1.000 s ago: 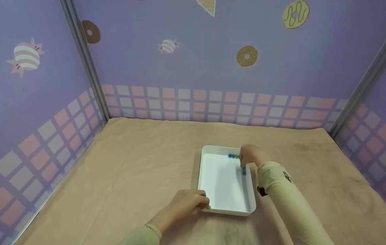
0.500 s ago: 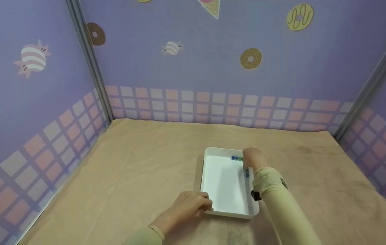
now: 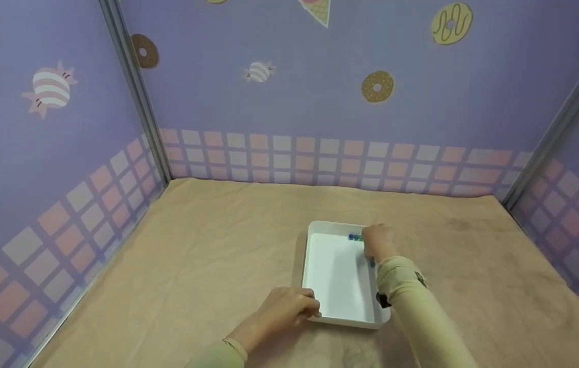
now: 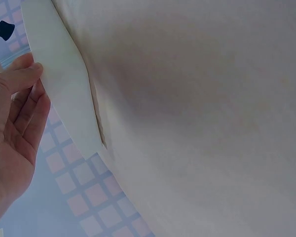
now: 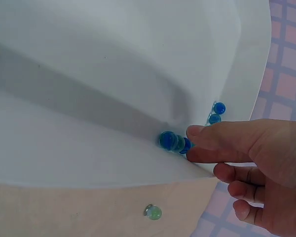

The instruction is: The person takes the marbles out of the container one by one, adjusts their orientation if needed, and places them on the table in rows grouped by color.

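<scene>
A shallow white tray [image 3: 340, 276] lies on the brown-covered table. My left hand [image 3: 289, 306] grips its near left corner; in the left wrist view the thumb [image 4: 27, 76] lies at the rim. My right hand [image 3: 378, 243] is down at the far right corner, thumb and forefinger pinching at a marble. In the right wrist view blue and teal marbles [image 5: 167, 141] line the side wall just ahead of these fingertips. Two blue marbles [image 5: 219, 108] show along the end wall, beyond the thumb. The hand covers the corner between the two rows.
Outside the tray, a green marble [image 5: 153, 212] sits on the brown cover, close to the tray's side. Purple walls with printed sweets [image 3: 258, 71] enclose the table at the back, left and right. Brown table cover [image 3: 228, 245] extends left of the tray.
The camera view has shifted slightly. My right hand stays at the corner, tilting a little and covering more of the marbles by the side wall. My left hand keeps its grip on the tray.
</scene>
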A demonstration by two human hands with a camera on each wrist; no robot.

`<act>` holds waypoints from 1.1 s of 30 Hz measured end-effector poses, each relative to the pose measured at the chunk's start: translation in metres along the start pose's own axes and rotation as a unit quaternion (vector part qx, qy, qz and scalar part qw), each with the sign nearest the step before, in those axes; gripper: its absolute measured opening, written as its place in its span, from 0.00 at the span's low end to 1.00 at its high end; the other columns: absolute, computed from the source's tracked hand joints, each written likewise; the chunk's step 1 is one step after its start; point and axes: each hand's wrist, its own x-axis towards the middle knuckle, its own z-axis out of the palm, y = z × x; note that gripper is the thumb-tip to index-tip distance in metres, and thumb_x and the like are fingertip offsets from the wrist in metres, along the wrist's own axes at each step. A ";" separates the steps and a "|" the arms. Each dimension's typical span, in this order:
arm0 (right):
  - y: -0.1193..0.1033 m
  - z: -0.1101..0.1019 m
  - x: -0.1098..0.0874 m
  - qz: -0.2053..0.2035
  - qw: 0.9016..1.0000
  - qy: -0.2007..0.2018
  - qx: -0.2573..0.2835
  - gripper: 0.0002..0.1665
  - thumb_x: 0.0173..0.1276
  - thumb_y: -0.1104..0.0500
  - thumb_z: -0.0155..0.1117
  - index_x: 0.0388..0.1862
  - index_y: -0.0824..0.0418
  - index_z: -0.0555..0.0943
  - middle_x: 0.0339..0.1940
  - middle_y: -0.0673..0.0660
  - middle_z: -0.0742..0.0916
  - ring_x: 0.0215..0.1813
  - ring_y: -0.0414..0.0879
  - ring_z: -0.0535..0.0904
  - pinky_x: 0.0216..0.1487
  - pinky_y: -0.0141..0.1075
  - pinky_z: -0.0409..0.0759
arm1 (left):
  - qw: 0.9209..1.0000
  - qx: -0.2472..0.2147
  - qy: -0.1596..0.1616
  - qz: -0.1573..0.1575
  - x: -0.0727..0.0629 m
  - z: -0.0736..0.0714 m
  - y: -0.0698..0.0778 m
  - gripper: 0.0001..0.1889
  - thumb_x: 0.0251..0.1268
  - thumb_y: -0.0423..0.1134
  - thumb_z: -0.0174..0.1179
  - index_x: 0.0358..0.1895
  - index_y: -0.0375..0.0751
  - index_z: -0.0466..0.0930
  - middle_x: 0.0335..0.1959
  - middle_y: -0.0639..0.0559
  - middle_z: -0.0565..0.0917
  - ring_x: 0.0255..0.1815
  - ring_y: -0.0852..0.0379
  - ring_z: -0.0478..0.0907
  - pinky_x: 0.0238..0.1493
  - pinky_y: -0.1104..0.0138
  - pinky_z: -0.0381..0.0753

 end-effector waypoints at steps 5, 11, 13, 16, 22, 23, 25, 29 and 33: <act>-0.003 0.003 -0.002 -0.007 1.000 0.002 -0.014 0.17 0.58 0.61 0.70 0.45 0.68 0.83 0.41 0.65 0.87 0.44 0.58 0.82 0.51 0.51 0.83 | 1.000 -0.005 -0.006 -0.006 0.000 0.000 0.000 0.17 0.52 0.25 0.63 0.30 0.57 0.87 0.29 0.65 0.85 0.23 0.73 0.69 0.26 0.83 0.62; -0.006 0.004 -0.006 -0.016 1.000 -0.002 -0.026 0.19 0.58 0.63 0.70 0.48 0.69 0.82 0.45 0.66 0.87 0.48 0.59 0.81 0.55 0.53 0.81 | 1.000 -0.011 -0.006 -0.012 0.001 0.001 0.001 0.16 0.54 0.25 0.63 0.30 0.57 0.87 0.29 0.65 0.86 0.23 0.74 0.68 0.27 0.85 0.63; -0.006 0.007 -0.006 -0.018 0.999 0.006 -0.034 0.18 0.57 0.63 0.70 0.47 0.69 0.82 0.44 0.65 0.88 0.47 0.59 0.81 0.54 0.52 0.82 | 1.000 -0.010 -0.004 -0.009 0.001 0.001 0.001 0.14 0.55 0.27 0.64 0.30 0.56 0.87 0.29 0.65 0.86 0.23 0.74 0.68 0.27 0.85 0.63; -0.008 0.008 -0.007 -0.017 0.999 0.014 -0.046 0.18 0.56 0.62 0.72 0.46 0.68 0.82 0.42 0.64 0.88 0.45 0.58 0.82 0.51 0.50 0.83 | 1.000 -0.004 -0.003 -0.006 0.002 0.001 0.000 0.13 0.55 0.28 0.65 0.30 0.57 0.87 0.29 0.65 0.85 0.23 0.74 0.66 0.26 0.85 0.61; -0.009 0.008 -0.008 -0.004 0.999 0.010 -0.037 0.17 0.58 0.62 0.71 0.46 0.67 0.83 0.42 0.63 0.88 0.45 0.57 0.82 0.51 0.49 0.83 | 1.000 0.007 0.002 0.000 0.003 0.000 0.001 0.13 0.55 0.29 0.65 0.30 0.58 0.87 0.29 0.65 0.85 0.23 0.73 0.68 0.26 0.84 0.61; -0.009 0.009 -0.008 -0.003 0.999 0.008 -0.036 0.16 0.59 0.63 0.70 0.46 0.67 0.83 0.42 0.63 0.88 0.45 0.56 0.82 0.51 0.49 0.83 | 1.000 0.007 0.003 0.001 0.003 0.001 0.001 0.12 0.56 0.30 0.66 0.30 0.58 0.87 0.29 0.65 0.85 0.23 0.73 0.69 0.26 0.84 0.61; -0.008 0.010 -0.007 -0.003 0.999 0.007 -0.035 0.14 0.61 0.64 0.68 0.45 0.67 0.83 0.41 0.62 0.89 0.45 0.56 0.82 0.51 0.49 0.83 | 1.000 0.005 0.006 0.004 0.002 0.001 0.001 0.12 0.56 0.30 0.66 0.30 0.57 0.87 0.29 0.65 0.85 0.23 0.72 0.72 0.26 0.84 0.63; -0.006 0.011 -0.007 -0.015 0.999 0.007 -0.041 0.14 0.59 0.64 0.69 0.45 0.66 0.82 0.40 0.62 0.89 0.43 0.56 0.82 0.50 0.48 0.83 | 1.000 0.005 0.014 0.011 0.001 0.001 0.000 0.12 0.56 0.29 0.65 0.29 0.56 0.87 0.28 0.65 0.85 0.24 0.71 0.76 0.27 0.83 0.65; -0.003 0.011 -0.008 -0.041 0.998 0.024 -0.037 0.17 0.52 0.64 0.74 0.42 0.67 0.83 0.38 0.63 0.89 0.42 0.57 0.82 0.48 0.51 0.84 | 1.000 0.009 0.018 0.009 0.001 0.002 0.000 0.13 0.56 0.29 0.65 0.28 0.57 0.87 0.28 0.65 0.85 0.24 0.72 0.75 0.26 0.84 0.64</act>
